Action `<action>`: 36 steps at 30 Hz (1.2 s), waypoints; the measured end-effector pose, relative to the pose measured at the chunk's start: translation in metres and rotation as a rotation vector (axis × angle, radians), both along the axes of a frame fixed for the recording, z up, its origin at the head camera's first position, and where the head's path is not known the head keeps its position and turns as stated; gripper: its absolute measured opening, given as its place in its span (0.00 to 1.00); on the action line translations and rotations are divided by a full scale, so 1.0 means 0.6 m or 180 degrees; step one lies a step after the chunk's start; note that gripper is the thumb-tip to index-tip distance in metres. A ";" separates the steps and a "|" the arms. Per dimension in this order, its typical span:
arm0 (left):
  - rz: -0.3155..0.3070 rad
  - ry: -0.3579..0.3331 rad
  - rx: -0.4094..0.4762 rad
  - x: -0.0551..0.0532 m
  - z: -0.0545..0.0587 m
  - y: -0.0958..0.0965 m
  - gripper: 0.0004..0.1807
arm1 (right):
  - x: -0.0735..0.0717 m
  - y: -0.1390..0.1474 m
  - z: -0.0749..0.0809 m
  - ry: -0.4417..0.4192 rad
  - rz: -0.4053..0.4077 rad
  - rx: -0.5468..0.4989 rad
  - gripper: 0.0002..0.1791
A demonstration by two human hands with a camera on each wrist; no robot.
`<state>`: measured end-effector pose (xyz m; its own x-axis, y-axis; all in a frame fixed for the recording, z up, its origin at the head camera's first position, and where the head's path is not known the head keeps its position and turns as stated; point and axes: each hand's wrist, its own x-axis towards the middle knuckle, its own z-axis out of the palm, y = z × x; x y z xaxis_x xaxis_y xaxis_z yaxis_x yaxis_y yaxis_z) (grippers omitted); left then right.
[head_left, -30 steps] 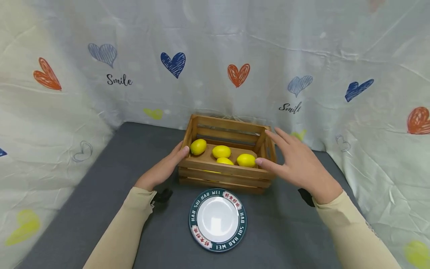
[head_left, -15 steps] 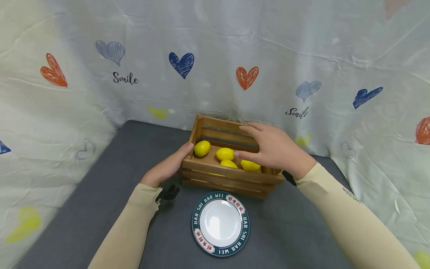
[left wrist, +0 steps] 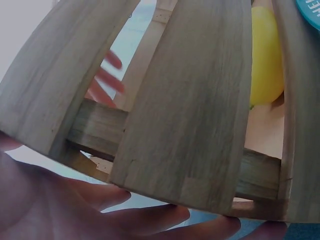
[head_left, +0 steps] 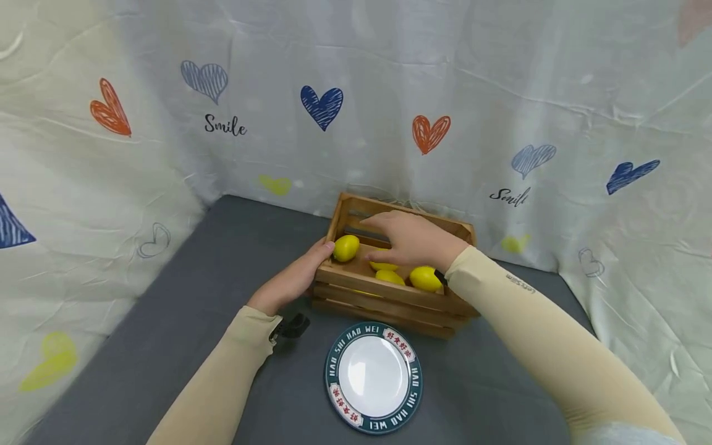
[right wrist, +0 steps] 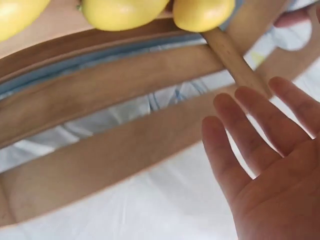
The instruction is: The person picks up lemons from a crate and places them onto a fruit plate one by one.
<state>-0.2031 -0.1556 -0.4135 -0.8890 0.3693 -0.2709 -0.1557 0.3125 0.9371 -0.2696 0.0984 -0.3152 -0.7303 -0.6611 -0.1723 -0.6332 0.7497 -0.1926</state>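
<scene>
Right hand (head_left: 408,240) over crate (head_left: 384,289), fingers spread above yellow lemons (head_left: 347,248).
Left hand (head_left: 292,278): thumb on crate's left rim, fingers gripping outside; plate (head_left: 374,377) just in front.

Grained wood slats with a smooth, low-sheen finish make up the crate (head_left: 384,290) — against it, smooth, waxy-looking lemons (head_left: 347,248), a glossy plate (head_left: 374,377) reflecting light, a matt surface (head_left: 222,278), creased cloth backdrop (head_left: 378,80) and matt fabric sleeves (head_left: 211,377).
</scene>
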 end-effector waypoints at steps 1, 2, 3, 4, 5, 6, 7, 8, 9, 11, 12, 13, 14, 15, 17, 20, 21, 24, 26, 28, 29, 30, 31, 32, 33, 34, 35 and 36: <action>0.0008 0.0004 0.0025 0.000 0.000 0.000 0.48 | -0.007 -0.007 -0.006 -0.0020 0.0056 0.0012 0.41; 0.0017 -0.0005 0.0050 0.001 0.000 0.000 0.47 | -0.015 -0.013 -0.013 -0.0036 0.0105 0.0030 0.40; 0.0012 0.0002 0.0086 0.001 0.000 0.000 0.46 | -0.023 -0.020 -0.019 -0.0057 0.0146 0.0041 0.39; 0.0010 0.0011 0.0105 0.001 -0.001 0.000 0.45 | -0.031 -0.026 -0.025 -0.0072 0.0186 0.0056 0.39; 0.0005 0.0024 0.0130 0.002 -0.001 0.000 0.45 | -0.038 -0.032 -0.031 -0.0083 0.0209 0.0076 0.38; 0.0007 0.0035 0.0158 0.002 -0.001 0.000 0.45 | -0.046 -0.037 -0.038 -0.0085 0.0241 0.0099 0.38; 0.0004 0.0038 0.0184 0.002 -0.002 0.001 0.44 | -0.052 -0.042 -0.044 -0.0096 0.0269 0.0119 0.37; -0.0001 0.0054 0.0192 0.002 -0.003 0.001 0.44 | -0.057 -0.047 -0.050 -0.0105 0.0281 0.0143 0.37; -0.0007 0.0078 0.0199 0.002 -0.003 0.002 0.44 | -0.062 -0.051 -0.054 -0.0119 0.0297 0.0155 0.37; -0.0017 0.0105 0.0232 0.002 -0.004 0.003 0.44 | -0.067 -0.057 -0.063 -0.0146 0.0319 0.0179 0.37; -0.0023 0.0113 0.0246 0.001 -0.004 0.003 0.44 | -0.070 -0.059 -0.066 -0.0148 0.0334 0.0200 0.37; -0.0027 0.0113 0.0270 0.001 -0.004 0.003 0.44 | -0.072 -0.061 -0.070 -0.0148 0.0344 0.0213 0.37; -0.0028 0.0119 0.0297 0.000 -0.004 0.003 0.43 | -0.075 -0.063 -0.072 -0.0151 0.0350 0.0222 0.37; -0.0020 0.0117 0.0322 -0.001 -0.004 0.003 0.43 | -0.077 -0.066 -0.075 -0.0153 0.0361 0.0222 0.36; -0.0005 0.0117 0.0353 -0.002 -0.005 0.002 0.44 | -0.081 -0.071 -0.079 -0.0150 0.0364 0.0249 0.36; 0.0028 0.0119 0.0361 -0.004 -0.008 0.000 0.45 | -0.086 -0.079 -0.087 -0.0146 0.0377 0.0309 0.36; 0.0041 0.0125 0.0347 -0.005 -0.009 -0.001 0.45 | -0.088 -0.082 -0.089 -0.0148 0.0384 0.0329 0.36; 0.0053 0.0152 0.0314 -0.006 -0.010 0.000 0.44 | -0.090 -0.085 -0.090 -0.0138 0.0401 0.0386 0.36; 0.0073 0.0161 0.0303 -0.007 -0.011 0.000 0.43 | -0.090 -0.089 -0.088 -0.0142 0.0416 0.0397 0.35; 0.0081 0.0127 0.0306 -0.007 -0.011 0.000 0.42 | -0.090 -0.093 -0.085 -0.0163 0.0418 0.0392 0.35; 0.0088 0.0100 0.0300 -0.007 -0.010 -0.001 0.42 | -0.090 -0.095 -0.084 -0.0178 0.0408 0.0394 0.34; 0.0086 0.0074 0.0307 -0.007 -0.010 -0.001 0.43 | -0.090 -0.096 -0.084 -0.0186 0.0400 0.0398 0.34; 0.0082 0.0051 0.0314 -0.006 -0.010 -0.001 0.43 | -0.089 -0.098 -0.083 -0.0197 0.0384 0.0405 0.34; 0.0072 0.0032 0.0318 -0.007 -0.009 -0.001 0.44 | -0.089 -0.100 -0.084 -0.0203 0.0362 0.0417 0.33; 0.0054 0.0033 0.0304 -0.007 -0.010 -0.001 0.44 | -0.089 -0.101 -0.085 -0.0197 0.0353 0.0434 0.33; 0.0060 0.0022 0.0290 -0.006 -0.010 -0.001 0.45 | -0.090 -0.103 -0.087 -0.0180 0.0346 0.0468 0.32; 0.0058 0.0024 0.0288 -0.006 -0.011 -0.002 0.45 | -0.090 -0.106 -0.090 -0.0175 0.0345 0.0494 0.32; 0.0057 0.0030 0.0296 -0.005 -0.012 -0.003 0.45 | -0.091 -0.108 -0.093 -0.0160 0.0360 0.0522 0.32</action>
